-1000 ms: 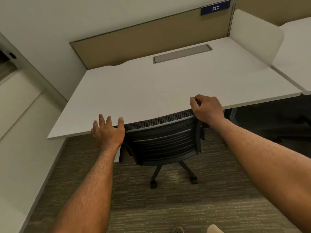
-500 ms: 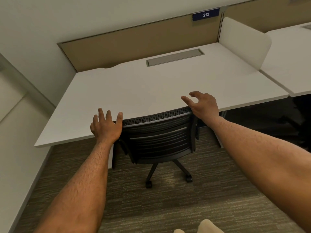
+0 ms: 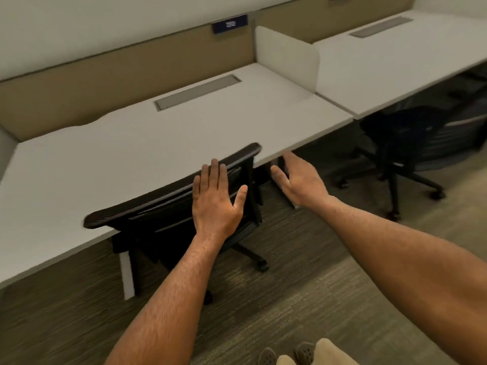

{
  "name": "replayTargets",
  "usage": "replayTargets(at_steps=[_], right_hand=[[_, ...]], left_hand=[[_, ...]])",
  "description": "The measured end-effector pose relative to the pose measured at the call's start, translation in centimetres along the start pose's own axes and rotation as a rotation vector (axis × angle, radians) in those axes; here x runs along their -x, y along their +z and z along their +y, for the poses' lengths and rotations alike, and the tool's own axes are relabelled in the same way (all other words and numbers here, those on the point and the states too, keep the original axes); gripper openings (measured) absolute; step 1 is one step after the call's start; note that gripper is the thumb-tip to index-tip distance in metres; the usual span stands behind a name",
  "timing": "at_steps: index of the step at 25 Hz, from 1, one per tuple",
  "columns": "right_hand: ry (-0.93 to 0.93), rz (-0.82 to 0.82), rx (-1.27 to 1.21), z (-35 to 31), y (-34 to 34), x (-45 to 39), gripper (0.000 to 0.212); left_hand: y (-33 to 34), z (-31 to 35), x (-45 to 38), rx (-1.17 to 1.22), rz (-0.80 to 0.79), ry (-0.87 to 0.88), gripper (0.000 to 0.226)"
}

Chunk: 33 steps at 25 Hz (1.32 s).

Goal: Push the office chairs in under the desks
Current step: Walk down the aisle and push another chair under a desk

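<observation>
Near chair (image 3: 168, 206): tucked, backrest top touching or just beside the front edge of the left worktop (image 3: 110, 164), seat hidden beneath. Looks done; one check for square, nothing more.

Left hand (image 3: 214, 198): flat, fingers spread, in front of the backrest's right half. Resting on the mesh or just off it, cannot tell. Holding nothing.

Right hand (image 3: 299, 180): spread wide, palm turned inward, empty, in the gap between the near chair and the worktop leg. Touching nothing visible.

Second chair (image 3: 405, 143): dark, blurred, standing out on the carpet (image 3: 303, 299) in front of the right worktop (image 3: 395, 64), mostly clear of its edge, base and casters exposed. Likely next target.

For that step:
- Square up behind the backrest before pushing; a shove from this side angle would pivot the chair on its casters.
- Both hands on the top rail, one toward each end, even pressure. Push low and forward, not downward.
- Watch the armrests, if any, against the underside of the worktop; too blurred to tell height.
- Watch the casters against the worktop leg; steer to the middle of the opening.
- Slow the last stretch, stop at backrest contact. No ramming into the edge.
- Carpet drag probable: steady push, not a flick.
</observation>
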State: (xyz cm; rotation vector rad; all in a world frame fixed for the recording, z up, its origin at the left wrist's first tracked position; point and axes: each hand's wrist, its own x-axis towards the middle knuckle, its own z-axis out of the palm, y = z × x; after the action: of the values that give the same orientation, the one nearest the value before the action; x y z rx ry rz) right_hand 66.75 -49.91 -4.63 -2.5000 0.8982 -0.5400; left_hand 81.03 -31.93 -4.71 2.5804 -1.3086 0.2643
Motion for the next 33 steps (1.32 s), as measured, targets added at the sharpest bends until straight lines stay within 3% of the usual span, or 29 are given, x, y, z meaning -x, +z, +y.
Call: replayTargets(at_steps=[8, 14, 23, 33], right_hand=[[0.385, 0.051, 0.235, 11.7, -6.7, 14.0, 0.085], [0.647, 0.110, 0.245, 20.0, -13.0, 25.1, 0.069], [0.912, 0.110, 0.202, 33.8, -22.8, 43.4, 0.071], [1.149, 0.206, 0.171, 42.8, -31.2, 57.8, 0.072]], left_hand=[[5.4, 16.3, 1.9, 0.157, -0.370, 0.354, 0.084], [7.7, 28.9, 6.5, 0.133, -0.552, 0.597, 0.077], [10.3, 49.9, 15.9, 0.043, -0.672, 0.778, 0.076], [11.5, 69.8, 22.5, 0.066, -0.664, 1.065, 0.076]])
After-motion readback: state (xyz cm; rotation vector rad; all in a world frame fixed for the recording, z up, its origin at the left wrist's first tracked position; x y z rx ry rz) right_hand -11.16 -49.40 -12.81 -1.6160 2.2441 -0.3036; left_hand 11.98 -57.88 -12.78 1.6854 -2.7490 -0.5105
